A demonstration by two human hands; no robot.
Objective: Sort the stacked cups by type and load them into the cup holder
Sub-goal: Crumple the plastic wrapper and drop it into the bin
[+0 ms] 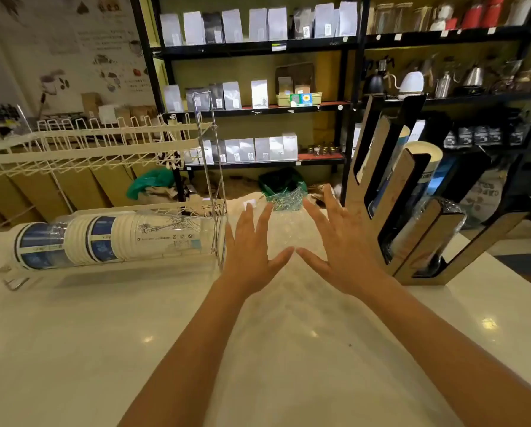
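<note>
Both hands empty, fingers spread wide – left hand [251,251], right hand [335,241]. Risk: mixed blue-and-white paper and clear plastic cup stack [104,241], lying left of them, rolls or separates when grabbed – wrong slot in brown wooden cup holder [412,192] to their right.

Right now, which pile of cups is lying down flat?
The long mixed cup stack in the wire rack on the left lies sideways; those in the wooden cup holder lean upright.

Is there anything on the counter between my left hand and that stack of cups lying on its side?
Only the wire rack. Its upright frame stands between the left hand and the cup stack's near end.
</note>
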